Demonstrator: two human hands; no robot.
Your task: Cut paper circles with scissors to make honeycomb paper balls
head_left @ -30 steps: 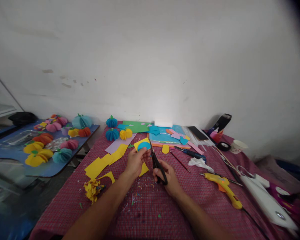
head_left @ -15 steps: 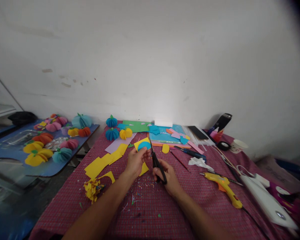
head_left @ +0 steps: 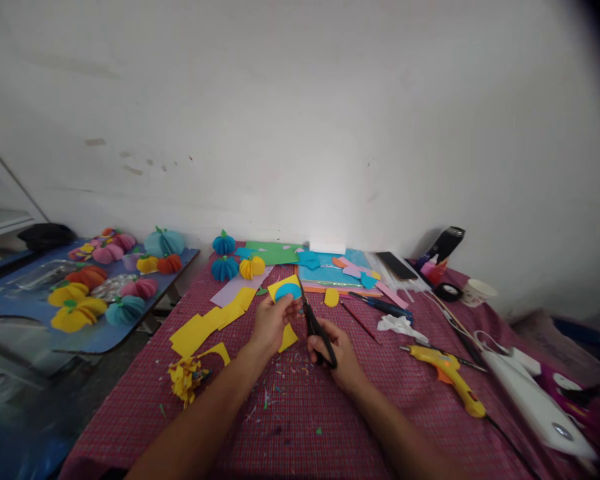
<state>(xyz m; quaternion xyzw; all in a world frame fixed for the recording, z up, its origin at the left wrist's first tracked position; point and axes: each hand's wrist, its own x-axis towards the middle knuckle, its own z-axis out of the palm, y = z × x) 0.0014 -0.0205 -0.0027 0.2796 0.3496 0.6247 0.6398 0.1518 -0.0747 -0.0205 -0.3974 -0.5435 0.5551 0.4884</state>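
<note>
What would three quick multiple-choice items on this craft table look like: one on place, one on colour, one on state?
1. Where is the glue gun?
A. right of the right hand
B. left of the left hand
C. on the blue side table

2. What colour disc lies on the yellow paper?
A. red
B. blue
C. green

3. The scissors are:
A. lying on the cloth
B. held in the right hand
C. held in the left hand

Answers: 1 A, it lies on the cloth to the right; 2 B, the disc is blue; 3 B, right fingers are through the handles.
</note>
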